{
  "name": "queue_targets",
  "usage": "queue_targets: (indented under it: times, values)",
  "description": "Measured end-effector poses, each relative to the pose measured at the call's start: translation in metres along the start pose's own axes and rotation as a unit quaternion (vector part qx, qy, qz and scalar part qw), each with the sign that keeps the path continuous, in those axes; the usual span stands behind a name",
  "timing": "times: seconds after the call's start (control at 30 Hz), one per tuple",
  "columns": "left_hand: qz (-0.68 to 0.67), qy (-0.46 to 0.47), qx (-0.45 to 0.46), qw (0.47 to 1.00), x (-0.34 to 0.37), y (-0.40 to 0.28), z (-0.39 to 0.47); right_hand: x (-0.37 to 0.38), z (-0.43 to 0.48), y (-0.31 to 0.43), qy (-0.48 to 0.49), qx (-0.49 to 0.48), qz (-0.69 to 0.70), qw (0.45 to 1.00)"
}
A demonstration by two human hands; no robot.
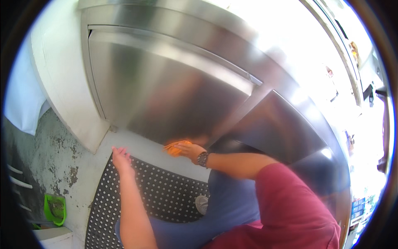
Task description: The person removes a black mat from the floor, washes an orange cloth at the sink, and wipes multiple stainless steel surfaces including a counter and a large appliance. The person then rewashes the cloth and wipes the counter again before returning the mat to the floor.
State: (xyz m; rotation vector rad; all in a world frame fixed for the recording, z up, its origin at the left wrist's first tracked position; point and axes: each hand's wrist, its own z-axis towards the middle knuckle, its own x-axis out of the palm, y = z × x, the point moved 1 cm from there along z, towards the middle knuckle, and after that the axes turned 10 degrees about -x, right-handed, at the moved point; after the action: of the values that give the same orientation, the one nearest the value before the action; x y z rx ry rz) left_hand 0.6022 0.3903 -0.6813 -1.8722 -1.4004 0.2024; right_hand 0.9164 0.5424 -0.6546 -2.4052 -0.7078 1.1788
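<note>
An orange cloth (176,147) is under the fingers of my right hand (191,152), pressed near the lower edge of a stainless steel cabinet door (161,84). A dark watch band circles that wrist. My left hand (122,159) is held out above the edge of the black floor mat (161,183), palm partly turned up, with nothing in it. The steel door shows blurred reflections, and a long handle lip runs along its top edge. A second steel panel (276,127) adjoins it on the right.
A white wall end (65,71) borders the cabinet at left. A green dustpan (55,209) stands on the worn floor at lower left, near white cloth (23,96) hanging higher up. The bright countertop (279,40) above is overexposed. My shoe (201,204) rests on the mat.
</note>
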Motion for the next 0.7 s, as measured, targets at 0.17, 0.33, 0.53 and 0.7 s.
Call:
queue_targets:
  times: [0.17,0.33,0.53,0.7]
  values:
    - [-0.013,-0.044,0.009,0.999,-0.027,-0.005,0.03,-0.08,-0.108,-0.058,-0.102,0.083,0.029,0.991]
    - [0.021,-0.042,0.012,0.999,-0.02,0.0,0.028,-0.117,-0.244,-0.098,-0.284,0.328,-0.06,0.899]
    - [0.001,-0.033,0.005,0.999,-0.025,0.008,0.046,-0.133,-0.303,-0.111,-0.301,0.519,-0.11,0.793]
    - [-0.042,-0.036,0.067,0.996,-0.023,0.019,0.067,-0.179,-0.279,-0.141,-0.344,0.427,-0.15,0.823]
